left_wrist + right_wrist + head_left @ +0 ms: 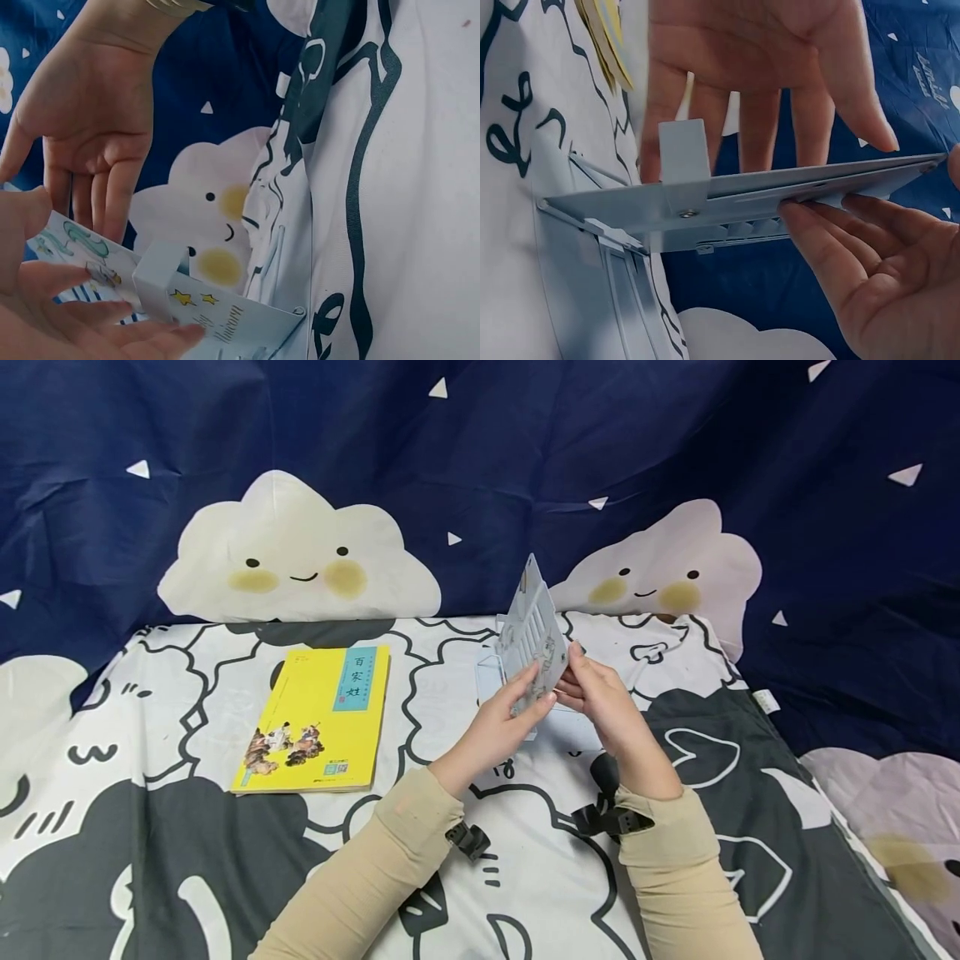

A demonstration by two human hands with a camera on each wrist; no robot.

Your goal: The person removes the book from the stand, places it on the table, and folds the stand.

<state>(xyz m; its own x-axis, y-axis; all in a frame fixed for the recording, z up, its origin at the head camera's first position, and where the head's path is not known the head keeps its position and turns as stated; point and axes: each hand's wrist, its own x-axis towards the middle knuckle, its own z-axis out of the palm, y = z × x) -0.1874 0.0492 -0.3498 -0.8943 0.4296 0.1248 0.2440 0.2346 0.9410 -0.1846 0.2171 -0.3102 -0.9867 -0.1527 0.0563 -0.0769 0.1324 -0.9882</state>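
Observation:
A pale blue folding book stand [529, 625] stands on the bedsheet, its slotted panel raised steeply on edge above a flat base [577, 300]. My left hand [495, 714] reaches the printed front face of that panel, its fingers extended across it in the left wrist view. On the opposite side is my right hand [606, 706], fingertips touching the plain back and thumb by the outer edge. A small block-shaped clip [155, 279] sits on the panel's edge near yellow printed stars. The panel stands between the two hands.
To the left lies a yellow book [315, 718] with a blue title label. A patterned black-and-white sheet [442, 685] covers the surface. Behind it hangs a dark blue cloth [495, 452] printed with smiling clouds.

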